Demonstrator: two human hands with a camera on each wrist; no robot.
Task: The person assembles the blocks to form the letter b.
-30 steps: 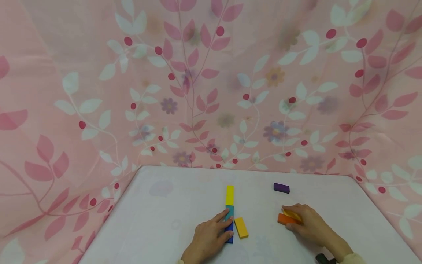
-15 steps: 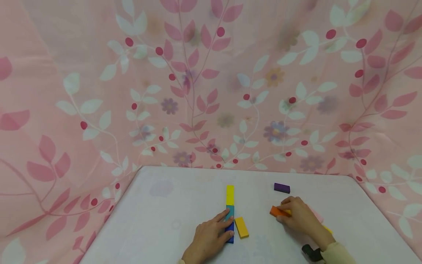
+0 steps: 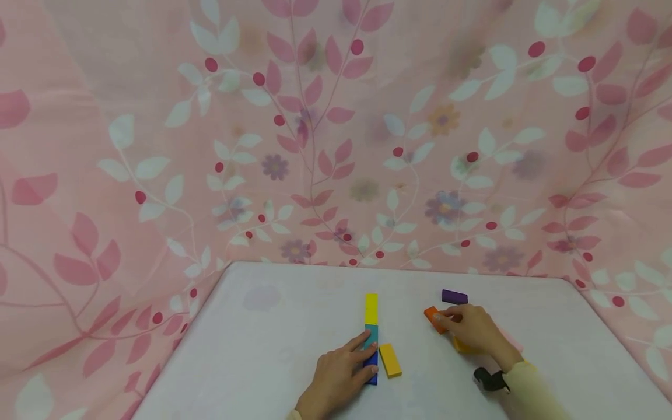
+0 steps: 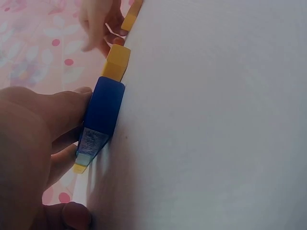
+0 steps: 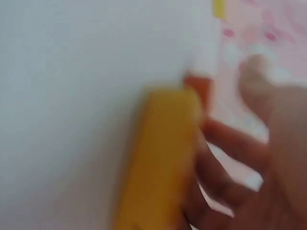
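My left hand rests on a straight row of blocks, its fingertips on a teal block and a dark blue block. A bright yellow block forms the row's far end. An amber block lies slightly tilted just right of the row. My right hand reaches over an orange block, fingertips right at its right end. In the right wrist view the thumb stands away from the blocks. Another amber block, blurred there, lies partly under this hand.
A purple block lies behind the right hand. A pink block and a yellow piece are partly hidden by the right arm. A black object is at the right wrist. Floral cloth hangs behind the white table.
My right hand has moved left and away from me, and the orange block has shifted the same way and turned. The amber block has separated from it. My left hand stays on the row.
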